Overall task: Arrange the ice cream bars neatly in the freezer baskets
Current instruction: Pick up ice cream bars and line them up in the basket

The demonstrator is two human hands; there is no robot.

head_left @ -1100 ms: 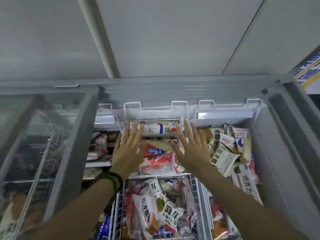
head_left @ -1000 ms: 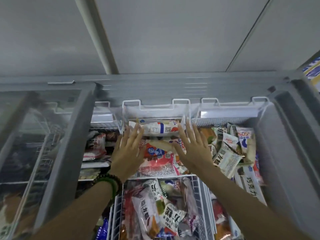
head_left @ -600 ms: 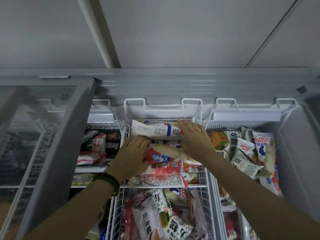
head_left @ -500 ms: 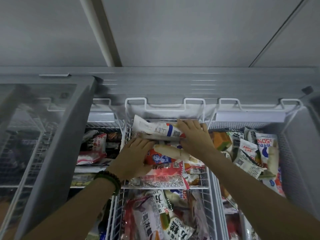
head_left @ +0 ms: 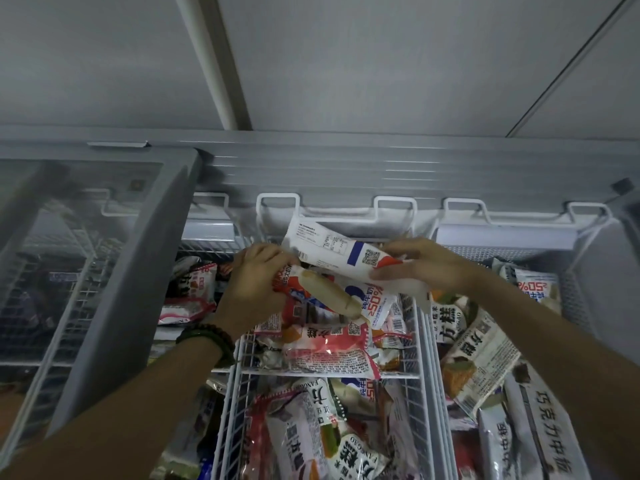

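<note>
At the bottom of the frame, a near wire basket (head_left: 227, 427) holds jumbled wrapped bars. Above it, at centre, the left hand (head_left: 256, 282), a beaded bracelet (head_left: 207, 337) on its wrist, curls its fingers on what looks like a red-wrapped bar (head_left: 289, 284) in the far basket (head_left: 394, 199). The right hand (head_left: 426, 268) grasps a white-wrapped bar (head_left: 339, 251) by its right end, tilted above that pile. A glass lid (head_left: 86, 254) covers the left of the frame.
</note>
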